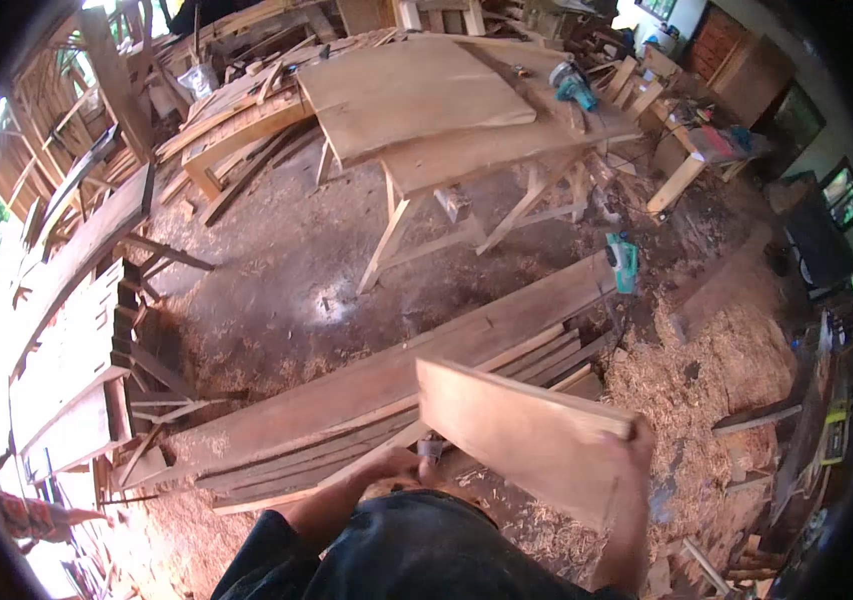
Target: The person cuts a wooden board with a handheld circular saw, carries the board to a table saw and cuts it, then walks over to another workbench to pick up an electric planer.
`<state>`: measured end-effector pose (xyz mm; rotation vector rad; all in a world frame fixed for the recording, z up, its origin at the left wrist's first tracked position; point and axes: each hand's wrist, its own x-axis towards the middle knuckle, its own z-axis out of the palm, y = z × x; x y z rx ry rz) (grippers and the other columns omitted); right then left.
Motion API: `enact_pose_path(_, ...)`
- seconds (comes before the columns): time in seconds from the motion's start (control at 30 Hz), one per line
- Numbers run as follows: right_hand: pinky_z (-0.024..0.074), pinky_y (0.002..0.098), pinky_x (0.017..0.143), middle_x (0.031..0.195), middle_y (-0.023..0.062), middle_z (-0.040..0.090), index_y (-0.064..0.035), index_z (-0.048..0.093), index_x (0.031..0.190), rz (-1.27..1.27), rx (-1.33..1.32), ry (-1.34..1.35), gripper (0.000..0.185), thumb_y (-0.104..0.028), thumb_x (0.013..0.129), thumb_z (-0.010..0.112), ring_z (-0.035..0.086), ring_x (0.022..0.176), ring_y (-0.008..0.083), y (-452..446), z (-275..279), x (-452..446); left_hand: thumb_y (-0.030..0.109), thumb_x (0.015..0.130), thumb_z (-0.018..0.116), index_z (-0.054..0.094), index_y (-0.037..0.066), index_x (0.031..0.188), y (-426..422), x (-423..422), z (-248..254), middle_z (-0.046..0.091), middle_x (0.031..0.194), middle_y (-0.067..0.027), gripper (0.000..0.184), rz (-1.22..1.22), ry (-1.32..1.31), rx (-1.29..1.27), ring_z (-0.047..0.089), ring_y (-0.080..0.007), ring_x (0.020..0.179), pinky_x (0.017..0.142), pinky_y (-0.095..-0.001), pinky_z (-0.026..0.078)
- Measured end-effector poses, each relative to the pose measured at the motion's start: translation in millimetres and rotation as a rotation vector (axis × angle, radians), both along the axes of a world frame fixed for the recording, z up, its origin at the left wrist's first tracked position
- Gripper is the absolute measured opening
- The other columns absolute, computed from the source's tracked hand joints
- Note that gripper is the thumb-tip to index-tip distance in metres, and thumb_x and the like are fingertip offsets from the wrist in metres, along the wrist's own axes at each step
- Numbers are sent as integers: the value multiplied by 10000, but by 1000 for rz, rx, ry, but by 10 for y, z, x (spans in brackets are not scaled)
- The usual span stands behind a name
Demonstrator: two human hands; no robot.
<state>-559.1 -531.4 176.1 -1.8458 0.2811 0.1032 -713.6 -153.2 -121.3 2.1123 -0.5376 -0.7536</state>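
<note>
My right hand grips the right end of a pale wooden board. The board is held up at a tilt in front of my body, its broad face toward me. Low by my waist, my left hand is closed, apart from the board. Beside its fingers shows a small greyish, rounded thing; I cannot make out what it is or whether the hand holds it. Just beyond the board lies a stack of long planks.
A green power tool sits at the planks' far right end. Farther off, a trestle table bears a wide slab and a teal power tool. Shavings cover the floor at right. Another person's arm shows at left.
</note>
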Motion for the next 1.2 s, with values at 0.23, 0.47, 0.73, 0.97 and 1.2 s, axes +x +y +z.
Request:
enact_pose_path(0.23, 508, 450, 882, 1196, 195, 573, 5, 505, 1278, -569, 303, -135, 568, -308, 819, 624, 590, 1066, 337, -465, 153, -213, 409, 952, 562, 365, 38, 1441, -875, 1051, 1783, 484, 1398, -151, 645, 299, 809, -1247, 373, -252, 1361, 1125, -398, 308)
enact_pose_path(0.47, 468, 406, 925, 1257, 101, 556, -62, 474, 1327, -382, 735, -147, 584, -414, 880, 605, 534, 1140, 260, 693, -1064, 630, 276, 950, 553, 551, 17, 1205, -532, 2901, 1612, 639, 1147, -123, 364, 824, 487, -1184, 618, -222, 1050, 921, -372, 499)
enact_pose_path(0.73, 544, 299, 730, 1031, 71, 613, -99, 567, 1108, -40, 1031, 644, 255, -225, 894, 626, 629, 882, 197, 1425, -1902, 1204, 745, 876, 355, 309, 71, 1467, 18, 2123, 1135, 379, 1481, -127, 897, 1197, 867, -1449, 361, -305, 1356, 1146, -480, 236)
enact_pose_path(0.97, 484, 294, 780, 1096, 69, 668, -39, 646, 1116, 1073, 132, 556, 426, -400, 890, 647, 630, 858, 163, 1636, -2482, 1800, 499, 929, 564, 451, 128, 1307, -158, 2471, 459, 586, 1174, -90, 542, 1705, 452, -1209, 604, -256, 1036, 801, -407, 527)
enact_pose_path(1.2, 504, 349, 806, 1120, 56, 633, -108, 588, 1197, 716, 262, 634, 376, -365, 923, 607, 628, 979, 178, 1203, -2165, 3353, 487, 902, 615, 602, 29, 1126, 1525, 3107, -100, 630, 991, -60, 510, 1775, 252, -1121, 597, -172, 907, 780, -366, 521)
